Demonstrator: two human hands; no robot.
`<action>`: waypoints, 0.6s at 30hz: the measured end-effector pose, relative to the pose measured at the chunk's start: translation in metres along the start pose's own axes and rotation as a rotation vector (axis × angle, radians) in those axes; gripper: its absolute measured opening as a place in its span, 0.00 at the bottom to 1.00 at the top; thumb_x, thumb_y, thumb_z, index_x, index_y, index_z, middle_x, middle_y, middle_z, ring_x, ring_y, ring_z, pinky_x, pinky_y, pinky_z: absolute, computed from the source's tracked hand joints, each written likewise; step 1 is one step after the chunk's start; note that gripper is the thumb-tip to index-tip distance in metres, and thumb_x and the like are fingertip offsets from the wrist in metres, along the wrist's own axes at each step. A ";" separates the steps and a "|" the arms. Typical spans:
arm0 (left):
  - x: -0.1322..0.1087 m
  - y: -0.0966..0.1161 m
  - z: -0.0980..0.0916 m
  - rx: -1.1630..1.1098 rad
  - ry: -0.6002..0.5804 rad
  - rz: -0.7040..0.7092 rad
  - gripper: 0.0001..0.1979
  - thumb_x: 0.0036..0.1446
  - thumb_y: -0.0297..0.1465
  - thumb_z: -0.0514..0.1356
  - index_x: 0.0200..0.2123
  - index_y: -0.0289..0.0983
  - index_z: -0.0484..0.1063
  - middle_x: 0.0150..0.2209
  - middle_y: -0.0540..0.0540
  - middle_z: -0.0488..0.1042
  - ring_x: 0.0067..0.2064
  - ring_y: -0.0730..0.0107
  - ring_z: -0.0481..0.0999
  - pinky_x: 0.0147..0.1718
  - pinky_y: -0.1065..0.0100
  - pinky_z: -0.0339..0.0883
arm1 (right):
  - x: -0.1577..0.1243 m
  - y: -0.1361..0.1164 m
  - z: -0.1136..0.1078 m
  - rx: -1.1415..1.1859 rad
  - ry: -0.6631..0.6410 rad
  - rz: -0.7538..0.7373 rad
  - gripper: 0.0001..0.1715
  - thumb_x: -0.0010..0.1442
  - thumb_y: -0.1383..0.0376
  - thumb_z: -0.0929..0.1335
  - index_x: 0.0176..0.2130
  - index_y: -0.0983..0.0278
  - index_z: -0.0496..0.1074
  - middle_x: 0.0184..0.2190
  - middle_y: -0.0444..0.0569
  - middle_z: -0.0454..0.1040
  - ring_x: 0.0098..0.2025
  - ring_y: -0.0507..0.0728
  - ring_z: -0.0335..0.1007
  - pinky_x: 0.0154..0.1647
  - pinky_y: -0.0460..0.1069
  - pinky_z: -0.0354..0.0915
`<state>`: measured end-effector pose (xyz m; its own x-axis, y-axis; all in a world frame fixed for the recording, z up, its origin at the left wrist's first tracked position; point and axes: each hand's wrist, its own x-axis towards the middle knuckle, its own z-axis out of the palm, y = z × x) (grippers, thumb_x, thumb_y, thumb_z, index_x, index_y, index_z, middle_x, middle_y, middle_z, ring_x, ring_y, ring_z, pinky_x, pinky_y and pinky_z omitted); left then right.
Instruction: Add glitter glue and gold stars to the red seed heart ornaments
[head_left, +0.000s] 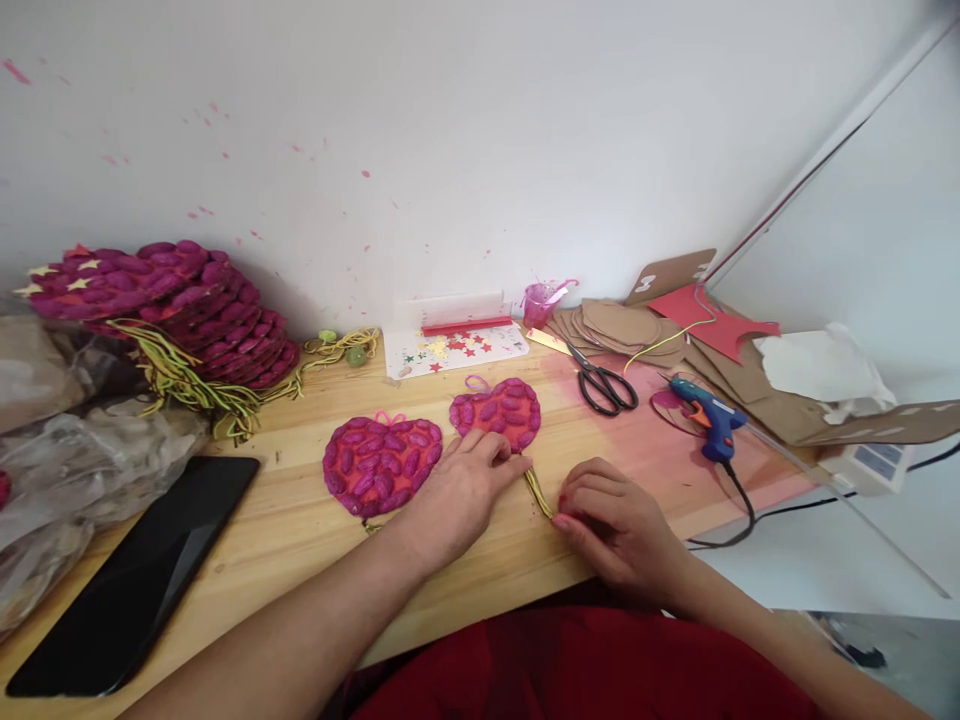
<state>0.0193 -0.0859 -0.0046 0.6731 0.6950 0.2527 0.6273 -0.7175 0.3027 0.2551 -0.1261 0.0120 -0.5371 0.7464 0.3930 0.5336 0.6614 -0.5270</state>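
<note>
Two heart-shaped ornaments covered in purple, peanut-like pieces lie on the wooden table. One heart (382, 465) has a pink loop on top and sits left of my hands. My left hand (476, 480) is closed at the lower edge of the other heart (502, 408), its thumb beside the top of a yellow-green yarn tassel (535, 490). That tassel hangs from the heart's lower tip. The fingers of my right hand (619, 520) are curled, pinching the tassel's lower end between thumb and fingertips. The palm side of both hands is hidden.
Scissors (604, 388) and a blue glue gun (709, 415) with a cord lie to the right, near cardboard cutouts (626, 330). Star shapes cover a white card (409, 360) behind. Stacked purple hearts (217, 310), plastic bags (112, 480) and a black phone (135, 580) occupy the left.
</note>
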 end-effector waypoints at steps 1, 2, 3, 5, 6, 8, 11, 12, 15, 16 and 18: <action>0.000 0.001 -0.001 -0.004 -0.001 0.008 0.20 0.65 0.23 0.58 0.57 0.45 0.73 0.50 0.44 0.71 0.52 0.58 0.68 0.52 0.55 0.66 | 0.002 0.000 -0.002 -0.011 0.014 0.031 0.05 0.65 0.67 0.68 0.34 0.61 0.72 0.30 0.48 0.76 0.39 0.58 0.69 0.42 0.54 0.67; 0.000 0.002 -0.002 -0.006 -0.002 0.018 0.20 0.65 0.23 0.57 0.56 0.46 0.73 0.50 0.44 0.71 0.52 0.57 0.68 0.51 0.54 0.66 | 0.004 0.001 -0.003 -0.029 0.032 0.062 0.04 0.65 0.67 0.68 0.37 0.61 0.73 0.32 0.49 0.77 0.40 0.59 0.69 0.43 0.54 0.68; -0.001 0.002 -0.003 -0.006 -0.003 0.028 0.21 0.65 0.22 0.57 0.56 0.48 0.74 0.50 0.44 0.71 0.52 0.57 0.68 0.51 0.53 0.66 | 0.006 0.002 -0.003 -0.055 0.046 0.090 0.04 0.65 0.67 0.68 0.40 0.62 0.74 0.35 0.50 0.77 0.42 0.59 0.69 0.44 0.55 0.68; -0.001 0.004 -0.004 -0.005 0.000 0.045 0.23 0.64 0.21 0.57 0.56 0.50 0.74 0.51 0.44 0.71 0.52 0.58 0.68 0.52 0.53 0.66 | 0.011 0.005 -0.002 -0.121 0.050 0.119 0.11 0.65 0.67 0.67 0.48 0.63 0.74 0.39 0.52 0.78 0.45 0.60 0.69 0.47 0.56 0.68; -0.001 0.004 -0.005 -0.004 0.004 0.049 0.23 0.64 0.21 0.56 0.57 0.51 0.74 0.51 0.44 0.71 0.52 0.58 0.69 0.52 0.53 0.66 | 0.013 0.006 -0.001 -0.152 0.037 0.117 0.14 0.65 0.68 0.67 0.51 0.63 0.74 0.41 0.53 0.78 0.46 0.61 0.69 0.49 0.57 0.68; -0.002 0.005 -0.006 -0.002 0.012 0.052 0.23 0.65 0.21 0.55 0.58 0.49 0.73 0.51 0.43 0.73 0.52 0.57 0.69 0.52 0.53 0.66 | 0.016 0.008 0.003 -0.189 0.011 0.088 0.17 0.65 0.70 0.67 0.53 0.64 0.75 0.44 0.54 0.78 0.47 0.61 0.69 0.50 0.58 0.68; -0.002 0.006 -0.007 -0.025 0.023 0.072 0.19 0.67 0.24 0.55 0.57 0.44 0.73 0.51 0.43 0.74 0.53 0.58 0.71 0.53 0.54 0.67 | 0.018 0.008 0.009 -0.185 0.020 0.043 0.17 0.65 0.71 0.65 0.51 0.63 0.76 0.42 0.54 0.77 0.46 0.61 0.69 0.49 0.58 0.69; -0.002 0.007 -0.007 -0.042 0.030 0.086 0.17 0.68 0.25 0.54 0.56 0.43 0.73 0.51 0.43 0.75 0.53 0.59 0.71 0.53 0.55 0.68 | 0.017 0.007 0.010 -0.176 0.030 0.038 0.17 0.66 0.71 0.65 0.51 0.63 0.77 0.42 0.54 0.77 0.46 0.60 0.69 0.49 0.58 0.69; -0.001 0.008 -0.006 -0.103 0.062 0.125 0.14 0.69 0.27 0.54 0.54 0.39 0.73 0.49 0.43 0.76 0.52 0.63 0.72 0.54 0.58 0.69 | 0.015 0.006 0.009 -0.138 0.031 0.038 0.16 0.65 0.71 0.65 0.49 0.61 0.77 0.41 0.53 0.77 0.45 0.60 0.69 0.48 0.58 0.69; -0.001 0.009 -0.006 -0.124 0.065 0.124 0.14 0.69 0.27 0.54 0.54 0.39 0.73 0.49 0.43 0.77 0.52 0.63 0.73 0.54 0.59 0.69 | 0.014 0.005 0.007 -0.122 0.024 0.040 0.15 0.64 0.71 0.66 0.49 0.61 0.77 0.41 0.53 0.77 0.45 0.60 0.69 0.48 0.58 0.69; -0.001 0.010 -0.005 -0.163 0.065 0.098 0.13 0.69 0.28 0.53 0.53 0.38 0.72 0.47 0.43 0.77 0.51 0.64 0.73 0.53 0.60 0.70 | 0.014 0.005 0.003 -0.088 -0.003 0.044 0.13 0.64 0.71 0.67 0.46 0.61 0.77 0.40 0.52 0.77 0.45 0.59 0.70 0.48 0.57 0.69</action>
<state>0.0229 -0.0935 0.0022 0.6976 0.6276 0.3457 0.4849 -0.7688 0.4170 0.2485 -0.1126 0.0123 -0.5137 0.7747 0.3686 0.6117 0.6320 -0.4758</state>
